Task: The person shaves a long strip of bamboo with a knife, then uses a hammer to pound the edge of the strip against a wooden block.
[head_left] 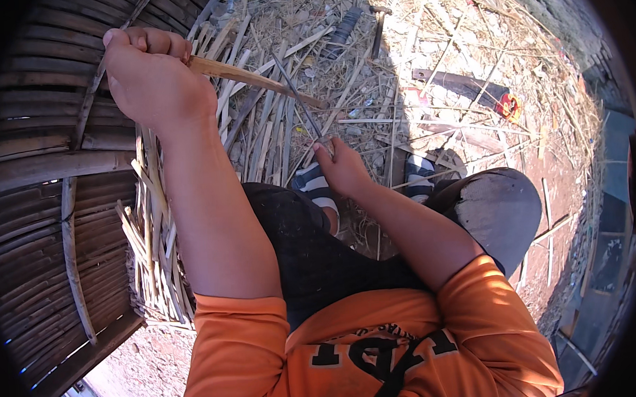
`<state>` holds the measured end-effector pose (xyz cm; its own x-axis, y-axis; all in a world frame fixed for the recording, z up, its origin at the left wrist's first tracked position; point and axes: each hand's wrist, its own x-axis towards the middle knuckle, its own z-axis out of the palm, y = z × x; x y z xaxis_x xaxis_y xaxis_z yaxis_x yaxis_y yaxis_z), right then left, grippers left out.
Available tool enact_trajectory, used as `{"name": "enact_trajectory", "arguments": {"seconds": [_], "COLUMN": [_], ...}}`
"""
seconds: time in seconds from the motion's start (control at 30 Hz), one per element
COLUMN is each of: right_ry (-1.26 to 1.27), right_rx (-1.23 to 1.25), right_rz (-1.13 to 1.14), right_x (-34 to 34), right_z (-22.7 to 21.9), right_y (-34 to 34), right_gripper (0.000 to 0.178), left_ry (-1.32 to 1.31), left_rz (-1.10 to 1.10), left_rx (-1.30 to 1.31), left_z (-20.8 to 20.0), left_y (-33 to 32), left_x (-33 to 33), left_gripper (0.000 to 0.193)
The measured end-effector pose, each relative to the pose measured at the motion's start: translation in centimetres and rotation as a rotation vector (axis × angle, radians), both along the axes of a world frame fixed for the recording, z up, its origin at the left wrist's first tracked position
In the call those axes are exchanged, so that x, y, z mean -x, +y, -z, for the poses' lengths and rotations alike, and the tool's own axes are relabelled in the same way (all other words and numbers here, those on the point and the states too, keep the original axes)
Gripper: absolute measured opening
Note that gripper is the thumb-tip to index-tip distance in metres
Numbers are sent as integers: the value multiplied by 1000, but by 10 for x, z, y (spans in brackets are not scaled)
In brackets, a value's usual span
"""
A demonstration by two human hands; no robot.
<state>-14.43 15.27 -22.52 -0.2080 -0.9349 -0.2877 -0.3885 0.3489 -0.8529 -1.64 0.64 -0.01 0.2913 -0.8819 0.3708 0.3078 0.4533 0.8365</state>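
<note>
My left hand [158, 81], raised at the upper left, is closed around one end of a split bamboo strip [245, 76]. The strip slants down to the right over the littered ground. Lower and nearer the middle, my right hand [343, 167] grips a knife; its handle is mostly hidden in my fingers. The knife's long thin blade [299, 100] points up and to the left and crosses the strip near its far end. Whether blade and strip touch, I cannot tell.
Cut strips [272, 133] and shavings cover the ground ahead. A bundle of strips [156, 234] stands against a slatted bamboo wall [32, 232] on my left. To the right lie a dark flat tool with a red-yellow handle [509, 107] and, farther off, a hammer-like tool [378, 33].
</note>
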Motion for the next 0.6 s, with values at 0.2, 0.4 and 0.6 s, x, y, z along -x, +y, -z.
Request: {"name": "enact_trajectory", "arguments": {"seconds": [0.2,0.4,0.6], "right_ry": [-20,-155,-102], "right_rx": [121,209,71], "right_rz": [104,16,11], "right_x": [5,-6,-11], "right_z": [-21,-27,-9], "right_y": [-14,-1,0], "right_gripper": [50,49,49], "left_ry": [-21,3,29], "left_rz": [54,54,-90], "left_rx": [28,53,-33], "left_z": [-1,2,2], "left_y": [5,4,-7], "left_x": [4,2,-13], "left_gripper": [28,27,26]}}
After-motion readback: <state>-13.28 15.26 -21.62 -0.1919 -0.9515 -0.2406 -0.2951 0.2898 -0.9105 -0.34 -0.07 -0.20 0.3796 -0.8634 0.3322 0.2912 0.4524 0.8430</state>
